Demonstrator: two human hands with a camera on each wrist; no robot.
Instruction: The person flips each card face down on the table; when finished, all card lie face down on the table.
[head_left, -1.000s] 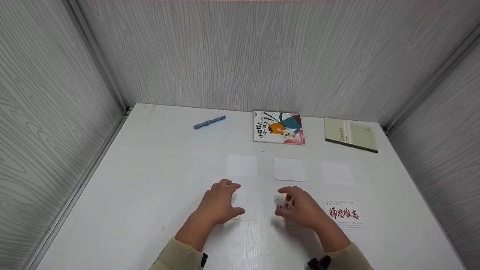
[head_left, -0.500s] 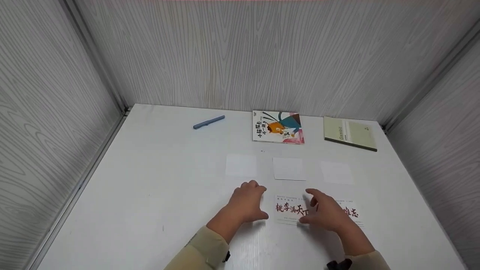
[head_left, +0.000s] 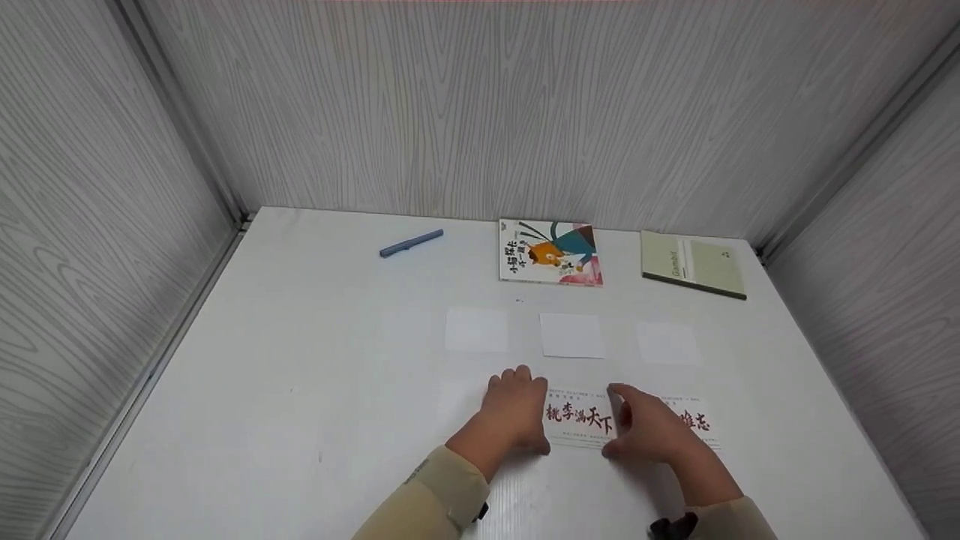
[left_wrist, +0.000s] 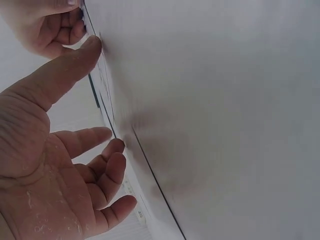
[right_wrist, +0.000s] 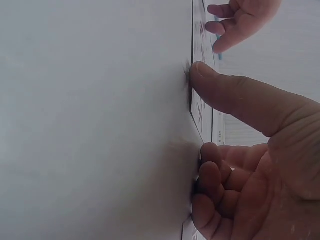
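Observation:
A white card with red brush lettering (head_left: 579, 416) lies flat on the white table (head_left: 315, 360), between my two hands. My left hand (head_left: 517, 409) rests at the card's left edge with relaxed, spread fingers; in the left wrist view its thumb (left_wrist: 75, 62) touches that edge. My right hand (head_left: 649, 429) sits at the card's right edge, thumb (right_wrist: 225, 87) pressed down by it and fingers curled against the table. It covers part of a second red-lettered card (head_left: 697, 421).
Three blank white cards (head_left: 477, 330) (head_left: 571, 335) (head_left: 667, 343) lie in a row beyond my hands. At the back lie a blue pen (head_left: 411, 243), a picture book (head_left: 550, 252) and a pale green notebook (head_left: 694, 263). Grey walls close off three sides.
Both hands moved right. The red-lettered card, mostly under my right hand a second ago, now lies uncovered between them, and the right hand overlaps the second card.

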